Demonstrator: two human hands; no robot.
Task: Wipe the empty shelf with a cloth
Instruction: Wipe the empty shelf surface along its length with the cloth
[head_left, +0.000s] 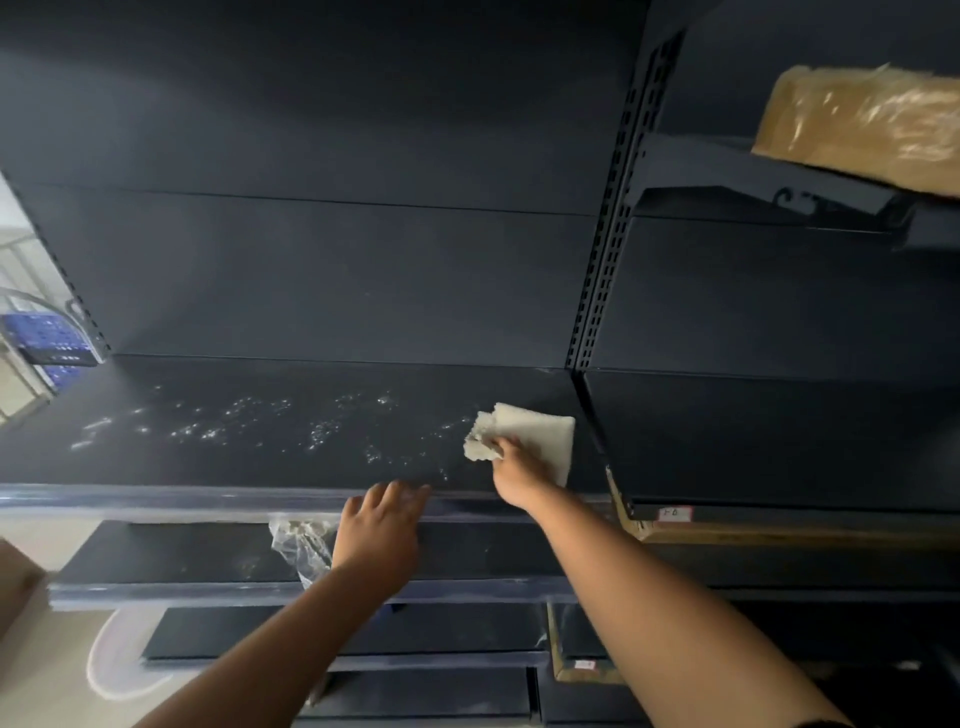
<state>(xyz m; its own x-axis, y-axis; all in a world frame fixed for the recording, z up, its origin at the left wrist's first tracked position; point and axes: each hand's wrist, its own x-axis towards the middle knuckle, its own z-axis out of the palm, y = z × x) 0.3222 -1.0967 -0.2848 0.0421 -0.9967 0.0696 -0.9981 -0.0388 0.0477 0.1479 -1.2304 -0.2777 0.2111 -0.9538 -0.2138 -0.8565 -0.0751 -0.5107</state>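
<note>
The right hand (511, 462) is pressing a pale folded cloth (540, 434) flat against the dark shelf (234, 457) near its right end, just beside the perforated upright (605, 249), with the fingers curling over the cloth's crumpled left edge and gripping it. The left hand (382, 525) is resting on the shelf's front lip with its fingers extended and spread, holding nothing. Scattered shining wet spots (249, 421) are lying across the shelf to the left of the cloth, and a crumpled clear plastic bag (301, 545) is sitting on the lower shelf beside the left wrist.
</note>
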